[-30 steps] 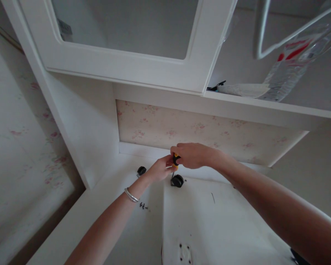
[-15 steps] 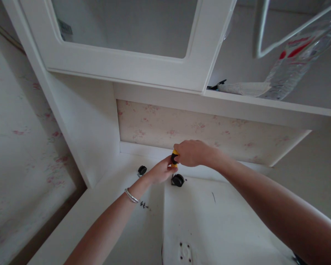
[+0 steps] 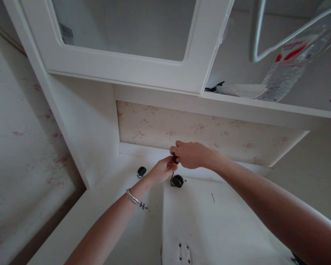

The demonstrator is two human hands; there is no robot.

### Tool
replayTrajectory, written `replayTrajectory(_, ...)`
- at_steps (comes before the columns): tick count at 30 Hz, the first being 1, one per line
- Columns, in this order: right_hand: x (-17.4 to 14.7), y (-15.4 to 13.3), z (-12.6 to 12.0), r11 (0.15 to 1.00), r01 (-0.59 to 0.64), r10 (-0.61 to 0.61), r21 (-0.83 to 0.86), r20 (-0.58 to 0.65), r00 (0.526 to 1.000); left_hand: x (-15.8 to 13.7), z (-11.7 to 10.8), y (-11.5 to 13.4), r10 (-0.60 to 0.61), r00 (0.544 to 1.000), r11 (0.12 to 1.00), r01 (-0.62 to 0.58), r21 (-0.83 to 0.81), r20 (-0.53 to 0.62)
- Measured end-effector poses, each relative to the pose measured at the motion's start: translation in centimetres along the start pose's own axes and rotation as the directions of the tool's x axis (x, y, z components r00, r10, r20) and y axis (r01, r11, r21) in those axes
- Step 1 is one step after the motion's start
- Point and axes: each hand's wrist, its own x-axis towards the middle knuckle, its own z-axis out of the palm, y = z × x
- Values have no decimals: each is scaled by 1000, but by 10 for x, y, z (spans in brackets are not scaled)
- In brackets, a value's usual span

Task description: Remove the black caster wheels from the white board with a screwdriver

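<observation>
1. Head view: right hand [image 3: 192,154] grips yellow-black screwdriver [image 3: 175,159] by handle top; left hand [image 3: 162,170] holds lower end.
2. Screwdriver near upright, aimed down at black caster [image 3: 177,181], just below hands; left hand nearer.

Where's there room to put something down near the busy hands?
On the white panel, between the larger caster and the holed patch; also the white surface left of the left forearm. It's crowded around the left hand, right hand and screwdriver.
</observation>
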Motion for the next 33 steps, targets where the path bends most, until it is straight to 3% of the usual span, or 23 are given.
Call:
replayTrajectory(6, 2, -8, 0, 989, -149, 148, -11, -34, 988, 4, 0, -7, -26, 995, 999, 28, 21, -92)
replayTrajectory(12, -1, -10, -5, 999, -21, 19, 25, 61, 998, -1, -3, -1, -2, 1000, 1000, 1, 6, 24)
replayTrajectory(17, 2, -13, -2, 992, -125, 124, -16, -27, 992, 1, -5, -4, -18, 999, 999, 19, 34, -34)
replayTrajectory(25, 3, -14, 0, 999, -36, 36, -8, 4, 999, -2, -11, -4, 3, 1000, 1000, -3, -8, 18)
replayTrajectory(33, 10, -21, -2, 992, -117, 113, -50, -66, 991, 0, -10, -6, -16, 1000, 999, 16, 50, -12)
